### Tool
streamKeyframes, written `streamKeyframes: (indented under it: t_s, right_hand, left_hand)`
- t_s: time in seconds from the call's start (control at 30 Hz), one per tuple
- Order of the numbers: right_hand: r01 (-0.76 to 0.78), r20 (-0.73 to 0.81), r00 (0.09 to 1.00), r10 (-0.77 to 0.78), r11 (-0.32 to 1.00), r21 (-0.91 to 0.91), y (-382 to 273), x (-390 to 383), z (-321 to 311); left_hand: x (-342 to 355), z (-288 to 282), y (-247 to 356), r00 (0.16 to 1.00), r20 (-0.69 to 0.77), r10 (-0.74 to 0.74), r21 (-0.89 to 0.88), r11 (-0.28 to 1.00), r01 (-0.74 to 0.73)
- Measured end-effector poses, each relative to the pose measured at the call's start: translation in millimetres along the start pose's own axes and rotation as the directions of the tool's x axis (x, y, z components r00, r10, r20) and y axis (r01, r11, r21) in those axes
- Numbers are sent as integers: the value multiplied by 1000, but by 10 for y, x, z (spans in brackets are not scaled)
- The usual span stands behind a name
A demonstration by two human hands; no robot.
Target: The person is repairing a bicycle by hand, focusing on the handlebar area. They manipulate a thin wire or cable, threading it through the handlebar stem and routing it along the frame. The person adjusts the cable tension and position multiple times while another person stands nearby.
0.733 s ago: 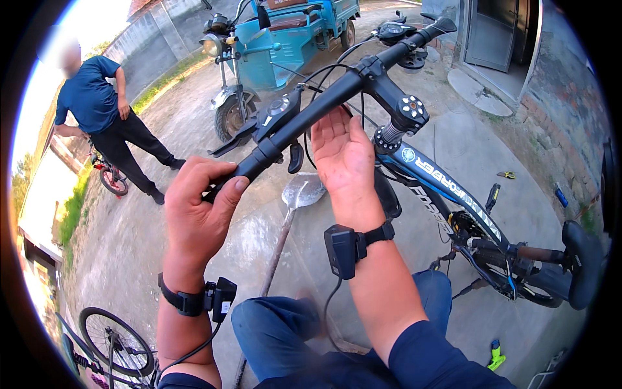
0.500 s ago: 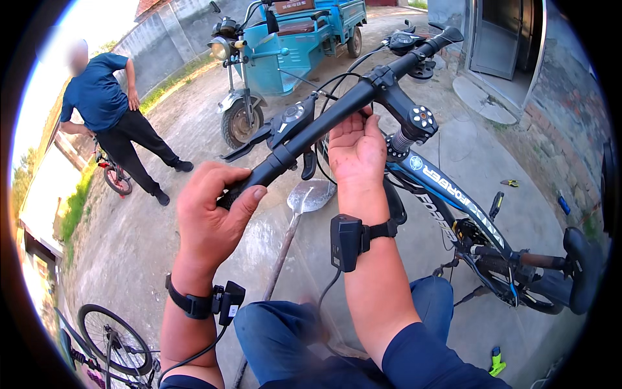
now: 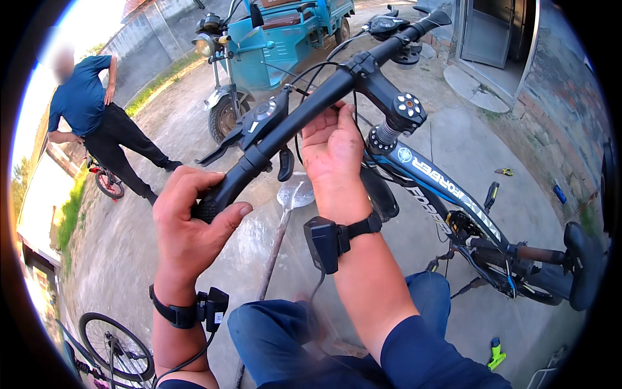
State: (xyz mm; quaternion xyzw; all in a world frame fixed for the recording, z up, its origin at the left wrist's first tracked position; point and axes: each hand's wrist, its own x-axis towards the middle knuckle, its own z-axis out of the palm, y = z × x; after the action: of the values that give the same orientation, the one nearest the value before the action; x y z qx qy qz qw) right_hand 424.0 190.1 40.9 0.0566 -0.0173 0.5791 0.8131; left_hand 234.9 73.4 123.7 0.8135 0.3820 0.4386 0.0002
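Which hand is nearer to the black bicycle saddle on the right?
Right. The right hand is palm up below the handlebar, ahead of the saddle; the left hand is farther, at the handlebar's left grip.

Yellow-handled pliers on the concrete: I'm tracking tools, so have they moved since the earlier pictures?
No; the yellow-handled pliers show no shift either way against the weathered grey wall.

right fingers point(image 3: 319, 127): partly behind handlebar point(image 3: 316, 104) | tricycle point(image 3: 262, 63): top cut off

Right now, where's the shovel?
In the head view, the shovel lies on the ground just left of centre, between the left hand and the right wrist, below the handlebar in the picture.
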Motion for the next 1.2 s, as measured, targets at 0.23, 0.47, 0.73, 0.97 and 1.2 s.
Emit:
streamKeyframes:
  t_s: [0.23,0.47,0.73,0.97,1.2]
  right_hand:
    - [-257,13,952,306,820,-512,-357,-344,-208]
    - [442,495,860,-120,-310,-842,-1742,-792,-197]
    - [409,349,897,273,-811,-417,-1965,-568,-15]
    - [423,219,904,366,-838,-344,-2028,-422,-17]
    - [378,177,924,338,-871,-313,-2019,-456,-3]
  left_hand:
    - [-41,-11,-13,999,-46,-7,49,999,10]
    - [-299,87,158,874,-282,395,299,902,-311]
    - [-582,1426,360,797,435,-420,-533,593,603]
    - [-48,2295,188,688,488,-536,-784,77,616]
    - [-73,2496,184,725,378,-575,-839,118,531]
